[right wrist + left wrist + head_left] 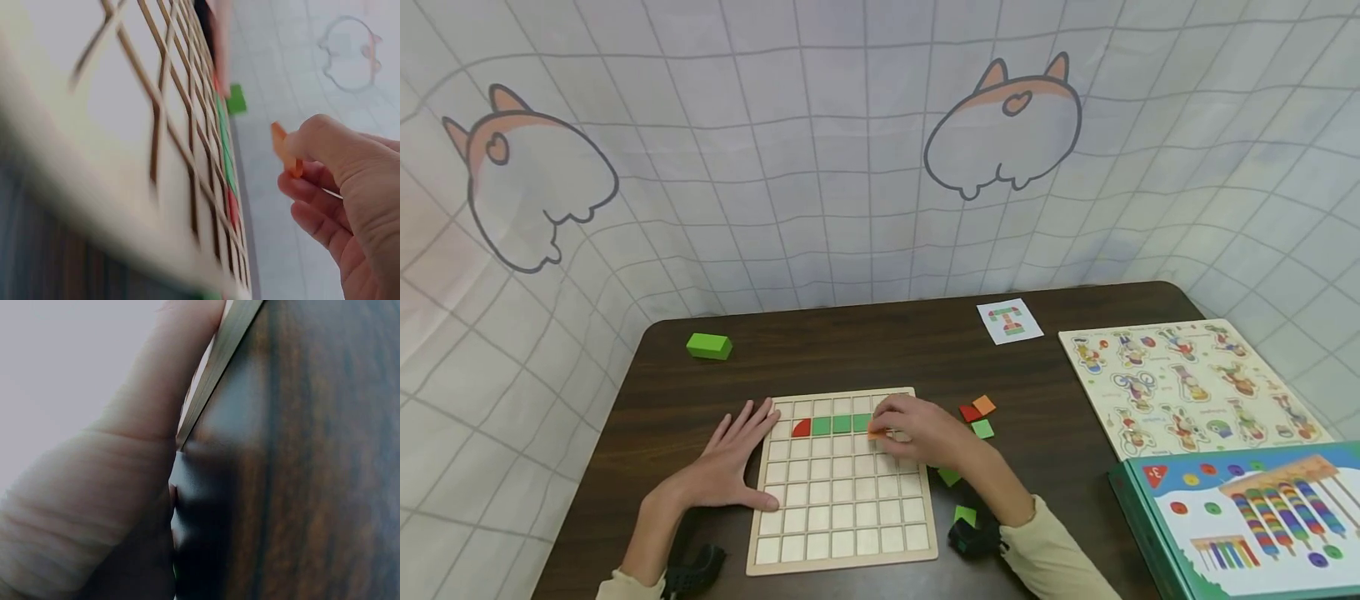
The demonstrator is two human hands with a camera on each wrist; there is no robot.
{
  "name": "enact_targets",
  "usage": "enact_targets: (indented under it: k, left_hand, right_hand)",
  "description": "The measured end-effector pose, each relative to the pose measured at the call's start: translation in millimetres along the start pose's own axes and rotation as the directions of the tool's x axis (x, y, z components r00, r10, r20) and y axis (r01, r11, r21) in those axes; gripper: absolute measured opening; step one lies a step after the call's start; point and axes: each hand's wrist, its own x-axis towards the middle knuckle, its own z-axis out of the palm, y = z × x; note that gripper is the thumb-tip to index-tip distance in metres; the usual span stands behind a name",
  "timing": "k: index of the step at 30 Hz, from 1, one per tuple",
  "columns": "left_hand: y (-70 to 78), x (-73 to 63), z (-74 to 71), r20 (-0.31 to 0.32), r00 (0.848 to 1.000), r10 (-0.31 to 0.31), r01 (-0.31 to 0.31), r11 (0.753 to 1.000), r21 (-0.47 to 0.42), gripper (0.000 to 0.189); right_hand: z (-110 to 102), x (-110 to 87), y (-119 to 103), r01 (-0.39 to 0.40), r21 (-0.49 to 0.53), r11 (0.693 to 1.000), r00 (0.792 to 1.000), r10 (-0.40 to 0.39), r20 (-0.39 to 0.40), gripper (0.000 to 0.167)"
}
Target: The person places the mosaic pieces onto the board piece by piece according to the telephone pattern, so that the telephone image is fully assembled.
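Observation:
A wooden grid board lies on the table, with a red quarter-round tile and a row of green square tiles in its second row. My left hand rests spread along the board's left edge, fingers and thumb extended. Over the right part of that row, my right hand pinches an orange tile between thumb and fingers, raised off the board in the right wrist view. A red tile past the green ones also shows there; the right hand hides it in the head view.
Right of the board lie a loose red tile, an orange tile and several green tiles. A pattern card and green block sit farther back. At right are a picture puzzle board and a toy box.

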Motion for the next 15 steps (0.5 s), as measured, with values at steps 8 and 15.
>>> enact_targets:
  k: [8, 15]
  left_hand:
    - [-1.3, -0.3, 0.1, 0.002, 1.0, -0.016, 0.016, 1.0, 0.015, 0.123]
    - [-1.3, -0.2, -0.1, 0.002, 1.0, -0.012, 0.012, 1.0, 0.016, 0.123]
  right_hand:
    - [30.3, 35.8, -19.4, 0.009, -0.102, 0.995, 0.986, 0.008, 0.165, 0.01]
    - [38.0, 39.4, -21.1, -0.011, -0.122, 0.992, 0.981, 0.034, 0.189, 0.012]
